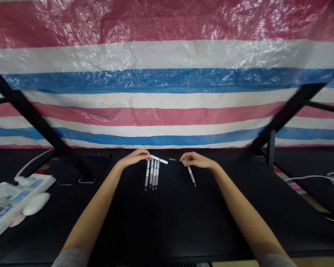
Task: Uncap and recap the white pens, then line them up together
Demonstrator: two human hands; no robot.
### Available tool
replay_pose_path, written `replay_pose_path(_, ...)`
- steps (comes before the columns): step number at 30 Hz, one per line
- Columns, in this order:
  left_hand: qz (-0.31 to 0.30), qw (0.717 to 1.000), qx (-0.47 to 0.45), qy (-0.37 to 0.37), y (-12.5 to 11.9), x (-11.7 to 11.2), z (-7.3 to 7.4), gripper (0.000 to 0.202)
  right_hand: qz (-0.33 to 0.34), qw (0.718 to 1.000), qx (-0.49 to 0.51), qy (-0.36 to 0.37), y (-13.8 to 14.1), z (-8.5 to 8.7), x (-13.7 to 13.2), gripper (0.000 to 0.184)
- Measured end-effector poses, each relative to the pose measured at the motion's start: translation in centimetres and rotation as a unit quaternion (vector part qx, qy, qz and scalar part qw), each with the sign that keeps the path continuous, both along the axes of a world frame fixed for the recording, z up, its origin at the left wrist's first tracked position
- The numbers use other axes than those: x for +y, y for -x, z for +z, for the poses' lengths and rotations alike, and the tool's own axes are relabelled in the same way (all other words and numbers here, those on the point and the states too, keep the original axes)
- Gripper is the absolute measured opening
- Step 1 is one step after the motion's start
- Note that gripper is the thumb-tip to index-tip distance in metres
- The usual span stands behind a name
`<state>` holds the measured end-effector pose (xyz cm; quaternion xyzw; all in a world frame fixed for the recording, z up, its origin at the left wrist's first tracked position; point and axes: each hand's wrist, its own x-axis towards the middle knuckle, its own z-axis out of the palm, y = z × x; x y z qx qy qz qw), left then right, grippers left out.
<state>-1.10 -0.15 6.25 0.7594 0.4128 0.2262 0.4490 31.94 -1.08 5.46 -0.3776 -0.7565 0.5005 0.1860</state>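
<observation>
My left hand (137, 157) is closed on one end of a white pen barrel (159, 159), whose other end points right. Below it several white-and-grey pens (152, 176) lie side by side on the black table (167, 222), tips toward me. My right hand (194, 160) pinches a thin pen refill (175, 160), its narrow end pointing left at the barrel with a small gap between them. Partly under the right hand, another white-and-grey pen (192, 176) lies at a slant on the table.
On the left are a white power strip (22, 196) with plugs and a white mouse-shaped object (37, 204). Behind them lie dark flat devices (86, 178). Black frame bars (30, 111) rise at both sides, before a striped plastic sheet (167, 81). White cables (308, 178) run at the right.
</observation>
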Motion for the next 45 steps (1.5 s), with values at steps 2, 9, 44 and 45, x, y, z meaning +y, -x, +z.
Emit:
replay_pose_path(2, 0.001, 1.0, 0.001, -0.01, 0.0, 0.0, 0.0, 0.031, 0.0, 1.0, -0.002, 0.002, 0.0, -0.1, 0.0, 0.032)
replay_pose_path(9, 0.042, 0.998, -0.022, -0.036, -0.1, 0.3, 0.1, 0.033, 0.015, 1.0, -0.008, 0.01, 0.2, -0.2, 0.0, 0.035)
replay_pose_path(44, -0.031, 0.999, 0.01, -0.015, -3.1, -0.6, -1.4, 0.031, 0.046, 0.999, -0.016, 0.0, 1.3, -0.4, -0.3, 0.035)
replay_pose_path(45, -0.031, 0.999, 0.006, -0.014, -3.1, -0.5, -1.5, 0.032, 0.046, 0.999, -0.017, -0.001, 1.3, -0.5, -0.3, 0.035)
